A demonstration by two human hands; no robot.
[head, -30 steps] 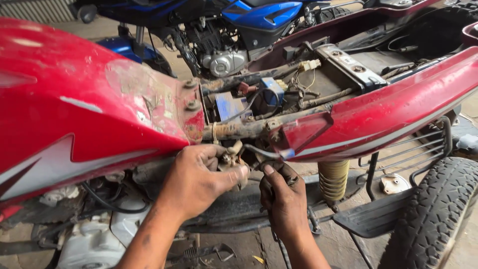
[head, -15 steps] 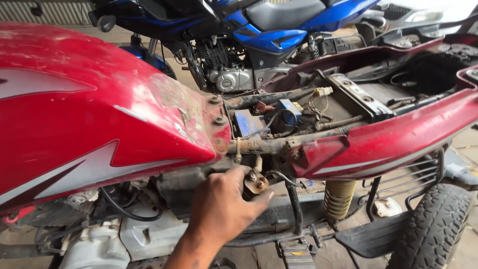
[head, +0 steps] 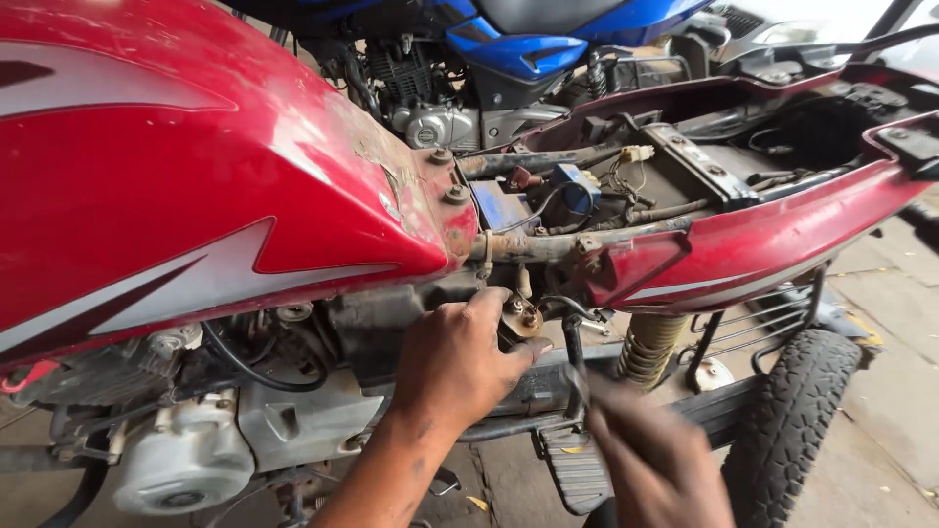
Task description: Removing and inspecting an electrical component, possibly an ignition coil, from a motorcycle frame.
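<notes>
left hand (head: 458, 367) still gripping round metal part (head: 523, 320), blurred right hand (head: 657, 458) back in view, grip unclear

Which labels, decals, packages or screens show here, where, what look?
Decal: side of the red fuel tank, silver-white jagged stripe with dark edge.
Decal: red rear side panel, thin white stripes.
Badge: round, on grey engine case behind, too small to tell more.
No packages, no screens.

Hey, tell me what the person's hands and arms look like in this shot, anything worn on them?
Both hands are bare: no gloves, rings or watch show. The left hand and its forearm are uncovered, with no sleeve in view, and carry dark grease smudges near the wrist. The right hand is motion-blurred, so finer details cannot be told; no sleeve shows there either.
</notes>
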